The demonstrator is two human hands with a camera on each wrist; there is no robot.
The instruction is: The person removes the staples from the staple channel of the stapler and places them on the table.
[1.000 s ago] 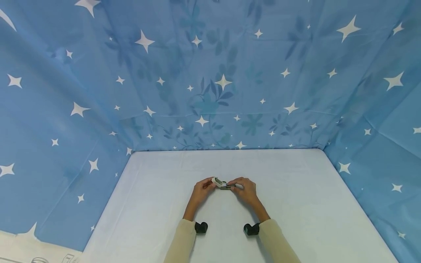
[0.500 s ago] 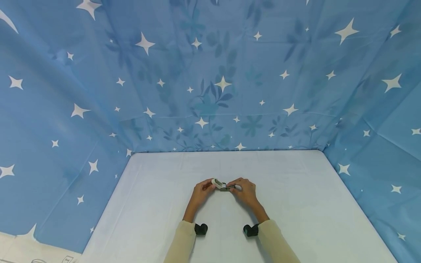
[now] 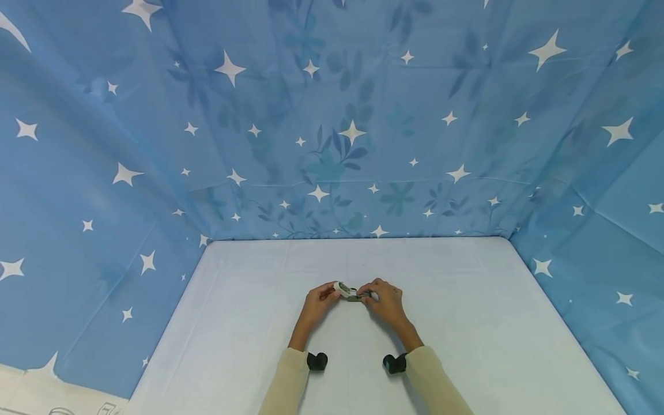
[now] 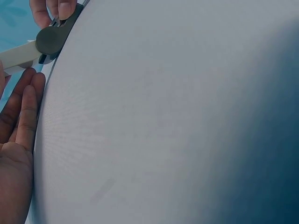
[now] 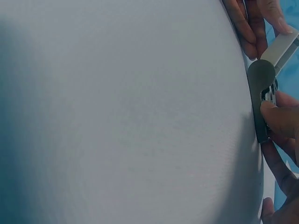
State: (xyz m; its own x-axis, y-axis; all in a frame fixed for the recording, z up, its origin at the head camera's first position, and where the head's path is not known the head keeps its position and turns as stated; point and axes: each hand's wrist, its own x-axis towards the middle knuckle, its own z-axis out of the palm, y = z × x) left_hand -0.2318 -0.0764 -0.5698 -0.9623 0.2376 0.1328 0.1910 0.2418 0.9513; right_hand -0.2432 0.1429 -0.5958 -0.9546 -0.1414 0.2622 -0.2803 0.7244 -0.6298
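Note:
A small stapler [image 3: 355, 298] with a dark grey-green base and a white top cover [image 3: 342, 289] stands on the white table, its cover swung up and back. In the head view my left hand [image 3: 316, 304] pinches the white cover from the left. My right hand [image 3: 388, 301] holds the other end of the stapler, thumb and fingers at the metal rail. The right wrist view shows the round hinge [image 5: 261, 72] and the thumb [image 5: 279, 120] over the rail. Whether a staple strip lies under those fingers is hidden.
The white table [image 3: 249, 323] runs out around both hands. A blue curtain with white stars [image 3: 332, 144] closes off the back and both sides. Black wrist cameras [image 3: 317, 361] sit at the sleeve cuffs. A pale printed cloth [image 3: 57, 392] shows at the lower left.
My right hand has risen slightly, and its fingers have shifted a little at the stapler's rail. The left hand keeps its hold on the raised cover.

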